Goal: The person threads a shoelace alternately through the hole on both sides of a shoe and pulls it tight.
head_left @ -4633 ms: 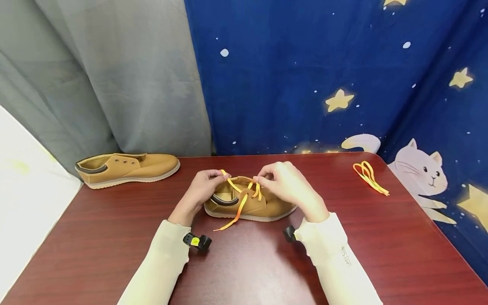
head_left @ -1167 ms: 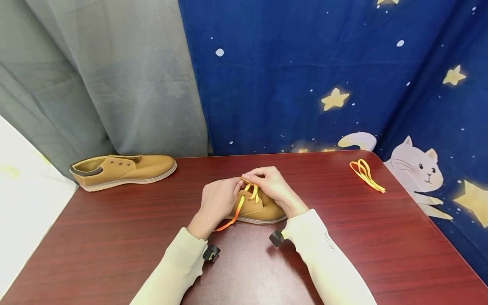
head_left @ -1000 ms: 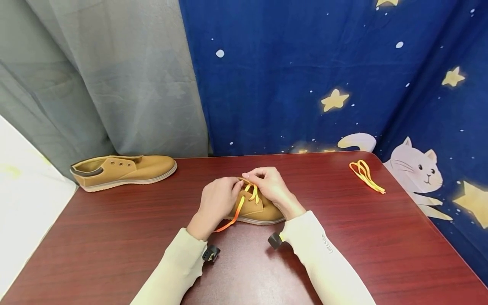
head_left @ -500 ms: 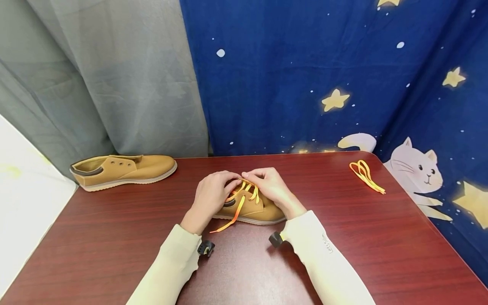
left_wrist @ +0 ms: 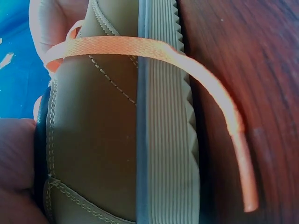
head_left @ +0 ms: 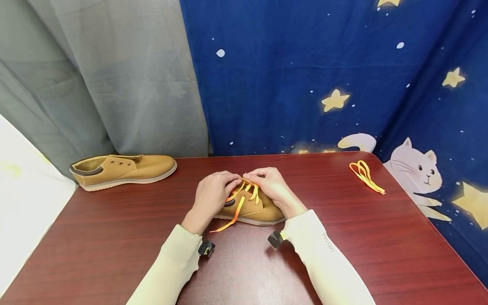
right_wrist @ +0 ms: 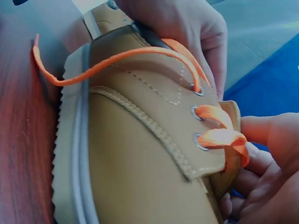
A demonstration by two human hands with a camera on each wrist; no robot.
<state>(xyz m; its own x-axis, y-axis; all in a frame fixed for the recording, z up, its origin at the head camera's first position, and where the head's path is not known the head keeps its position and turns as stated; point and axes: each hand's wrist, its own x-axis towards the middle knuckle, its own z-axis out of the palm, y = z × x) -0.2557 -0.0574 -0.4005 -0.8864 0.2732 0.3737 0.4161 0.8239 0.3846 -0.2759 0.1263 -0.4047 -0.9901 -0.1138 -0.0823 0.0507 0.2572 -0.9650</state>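
Observation:
A tan shoe (head_left: 263,214) stands on the table with its toe to the right, an orange-yellow shoelace (right_wrist: 126,56) threaded through its near eyelets. One lace end with its tip (left_wrist: 245,186) hangs over the near side onto the table. My left hand (head_left: 213,192) is over the shoe's opening, thumb and fingers pinching the other part of the lace by the far eyelets. My right hand (head_left: 272,186) pinches the shoe's tongue (right_wrist: 231,112) and far flap from the far side. Both hands' fingertips nearly meet; the far eyelets are hidden.
A second tan shoe (head_left: 123,169), unlaced, stands at the back left of the dark red table (head_left: 244,262). A folded yellow shoelace (head_left: 366,176) lies at the back right. Grey and blue curtains (head_left: 282,84) hang behind the table.
My left hand has moved right from holding the lace out over the opening to the far eyelets, then slightly back left, uncovering a lace loop. The right hand has shifted slightly left.

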